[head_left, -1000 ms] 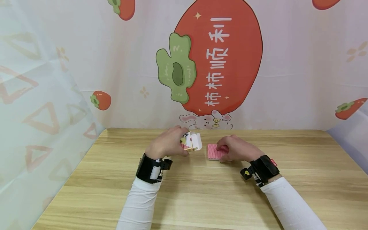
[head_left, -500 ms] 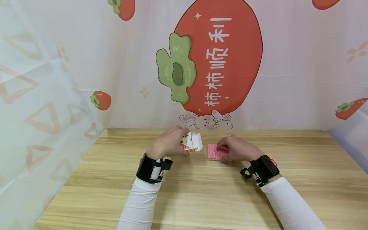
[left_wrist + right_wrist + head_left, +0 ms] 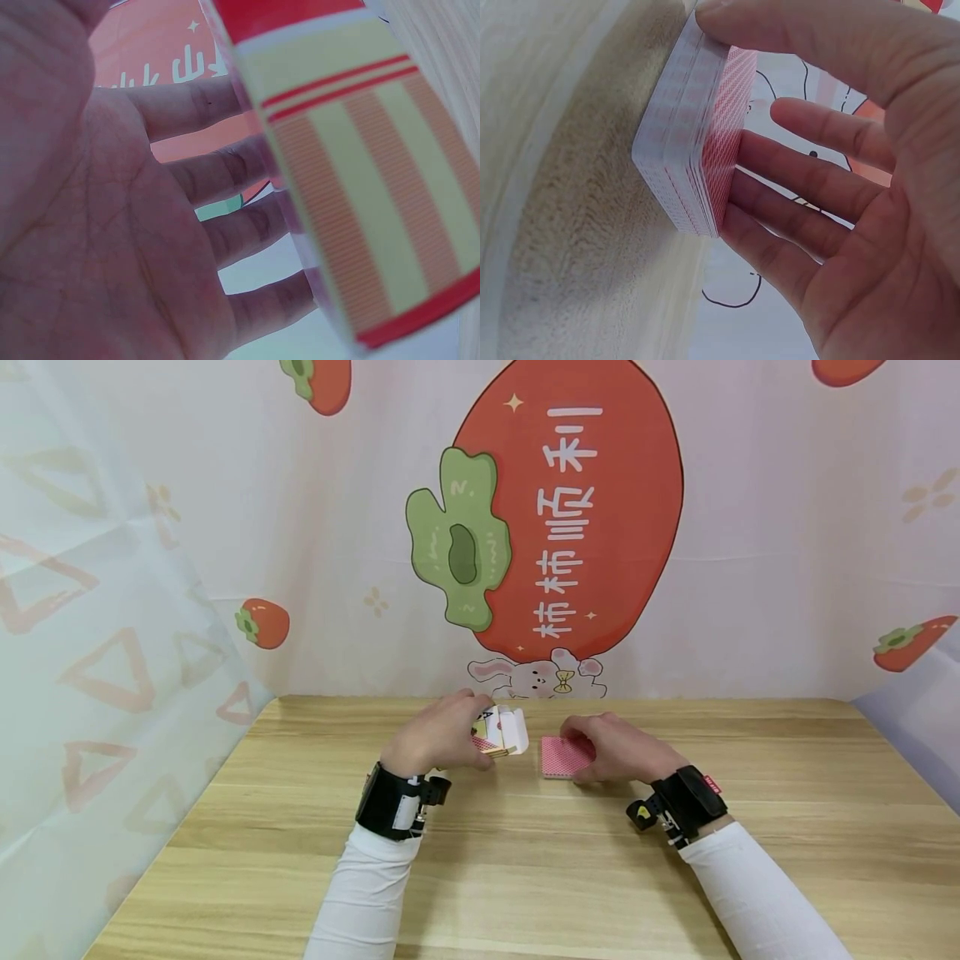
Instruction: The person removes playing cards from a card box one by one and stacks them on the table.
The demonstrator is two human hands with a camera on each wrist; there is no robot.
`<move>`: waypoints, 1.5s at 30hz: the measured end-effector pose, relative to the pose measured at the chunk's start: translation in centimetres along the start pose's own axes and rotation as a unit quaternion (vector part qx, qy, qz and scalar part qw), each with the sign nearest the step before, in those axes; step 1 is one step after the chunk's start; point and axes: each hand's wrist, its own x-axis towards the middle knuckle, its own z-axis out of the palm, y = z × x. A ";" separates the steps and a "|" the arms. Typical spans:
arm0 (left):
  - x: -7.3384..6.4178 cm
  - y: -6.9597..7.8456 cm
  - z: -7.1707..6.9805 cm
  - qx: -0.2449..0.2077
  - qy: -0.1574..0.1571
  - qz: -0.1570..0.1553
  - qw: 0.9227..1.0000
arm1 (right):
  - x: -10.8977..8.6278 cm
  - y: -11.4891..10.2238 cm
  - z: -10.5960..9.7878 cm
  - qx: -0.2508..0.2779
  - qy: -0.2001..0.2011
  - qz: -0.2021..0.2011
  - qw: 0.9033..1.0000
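Note:
My left hand (image 3: 438, 733) grips a card box (image 3: 501, 730) near the table's back edge. The box has a printed "A" on its face, and its white end flap stands open toward the right. In the left wrist view the striped side of the card box (image 3: 375, 180) rests against the fingertips. My right hand (image 3: 618, 750) holds a deck of playing cards (image 3: 561, 758) with red patterned backs, which sits just right of the box. The right wrist view shows the thumb on one edge of the deck (image 3: 694, 142) and fingers at the opposite side, with the index finger raised off it.
The wooden table (image 3: 510, 877) runs up to a fabric backdrop (image 3: 750, 552) printed with persimmons and a rabbit. A pale cloth (image 3: 135, 577) with triangle prints hangs at the left side. Each wrist wears a black strap with a camera.
The fingers of my right hand have shifted slightly, and a little more of the deck's top shows. The left hand and card box stay in place.

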 end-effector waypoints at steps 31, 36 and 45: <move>0.2 0.4 0.3 -0.006 -0.002 0.019 1.000 | -0.4 -2.1 -2.0 0.100 0.160 -0.069 0.980; 0.2 0.6 0.4 -0.007 -0.002 0.024 1.000 | -0.2 -3.9 -2.1 0.169 0.197 -0.081 0.962; 0.4 1.1 0.6 0.011 -0.001 0.039 0.999 | -0.3 -6.6 -2.0 0.228 0.163 -0.080 0.957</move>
